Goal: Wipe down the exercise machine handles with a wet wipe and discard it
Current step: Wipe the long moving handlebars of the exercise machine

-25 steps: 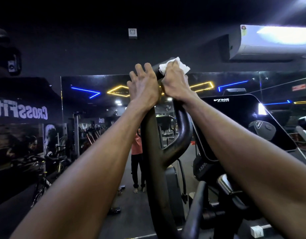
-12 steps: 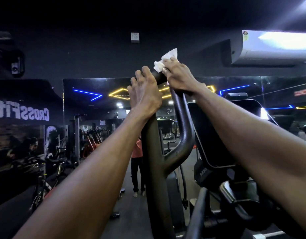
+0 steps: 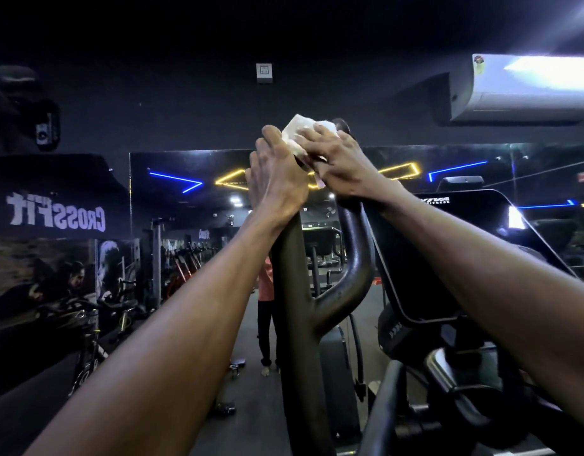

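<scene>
A black forked handle (image 3: 295, 291) of the exercise machine rises in the middle of the head view. My left hand (image 3: 277, 179) grips its upper part, fingers wrapped round the far side. My right hand (image 3: 338, 162) holds a white wet wipe (image 3: 293, 133) pressed over the handle's top, right beside my left hand's fingertips. The wipe bunches under my right fingers and its lower edge hangs between the two hands. The handle's top end is mostly hidden by the wipe and the hands.
The machine's dark console (image 3: 448, 251) stands to the right, with pedals and frame (image 3: 455, 383) below. A wall mirror (image 3: 192, 192) ahead reflects a person (image 3: 266, 311) and gym bikes (image 3: 86, 324). An air conditioner (image 3: 527, 90) hangs at upper right.
My right hand has slid the wipe left over the handle's top, toward my left hand. The left hand keeps its grip on the handle.
</scene>
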Demonstrator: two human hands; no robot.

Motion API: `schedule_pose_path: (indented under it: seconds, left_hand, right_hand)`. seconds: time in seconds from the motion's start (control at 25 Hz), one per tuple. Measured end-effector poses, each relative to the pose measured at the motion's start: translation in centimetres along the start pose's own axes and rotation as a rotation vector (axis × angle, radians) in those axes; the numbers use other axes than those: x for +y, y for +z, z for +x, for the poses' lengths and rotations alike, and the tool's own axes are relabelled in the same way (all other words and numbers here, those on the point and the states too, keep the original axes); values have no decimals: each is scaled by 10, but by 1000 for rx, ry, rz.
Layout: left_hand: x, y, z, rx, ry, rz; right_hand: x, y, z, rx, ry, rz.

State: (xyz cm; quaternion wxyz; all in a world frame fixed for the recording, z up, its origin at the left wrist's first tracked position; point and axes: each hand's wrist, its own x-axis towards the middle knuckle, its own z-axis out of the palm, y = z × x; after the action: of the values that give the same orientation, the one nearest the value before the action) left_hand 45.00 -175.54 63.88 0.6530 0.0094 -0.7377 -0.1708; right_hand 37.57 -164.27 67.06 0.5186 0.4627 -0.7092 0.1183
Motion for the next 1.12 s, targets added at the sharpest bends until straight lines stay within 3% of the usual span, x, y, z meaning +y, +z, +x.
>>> schedule_pose_path:
  seconds: [0.2, 0.36, 0.56, 0.8, 0.92, 1.04, 1.12]
  left_hand:
    - [1, 1, -1, 0, -14, 34]
    - [2, 0, -3, 0, -14, 13]
    - [1, 1, -1, 2, -28, 25]
    - [0, 1, -2, -4, -11, 7]
    - [-1, 2, -1, -2, 14, 28]
    - [-1, 2, -1, -6, 24, 38]
    - [0, 1, -1, -4, 28, 33]
  right_hand:
    - [3, -1, 29, 12, 334, -154]
    - [-14, 11, 3, 164, 392, -44]
    - [-24, -4, 9, 249, 673, 198]
    - [-17, -6, -17, 298, 788, 337]
    - [9, -14, 10, 307, 1006, 738]
    - [14, -10, 27, 370, 1021, 1255]
    - [19, 2, 21, 256, 966, 1450]
